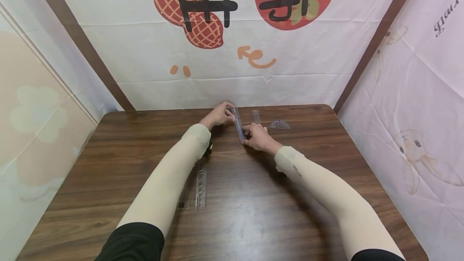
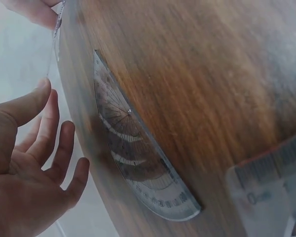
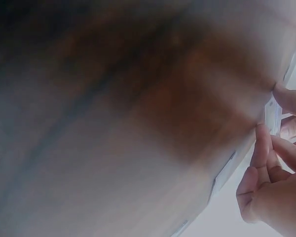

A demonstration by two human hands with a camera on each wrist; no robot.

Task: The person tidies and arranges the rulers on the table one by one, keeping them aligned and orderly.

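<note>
A narrow clear ruler [image 1: 237, 124] is held between both hands near the far edge of the table. My left hand [image 1: 221, 114] pinches its far end; in the left wrist view that hand [image 2: 27, 148] has its thumb at the edge-on ruler [image 2: 53, 52], the other fingers loosely bent. Nearer me, my right hand [image 1: 259, 136] grips the other end. The right wrist view shows the right hand [image 3: 278, 200] beside the ruler [image 3: 272, 113], partly cut off by the frame. To the right lies a clear protractor [image 1: 279, 125], with a short clear ruler [image 1: 256, 116] by the right hand.
Beside my left forearm, a clear stencil ruler [image 1: 201, 188] with cut-out shapes lies on the wooden table [image 1: 275, 212]. Another clear piece [image 1: 183, 201] lies partly under that arm. A printed white curtain [image 1: 217, 88] hangs behind the far table edge.
</note>
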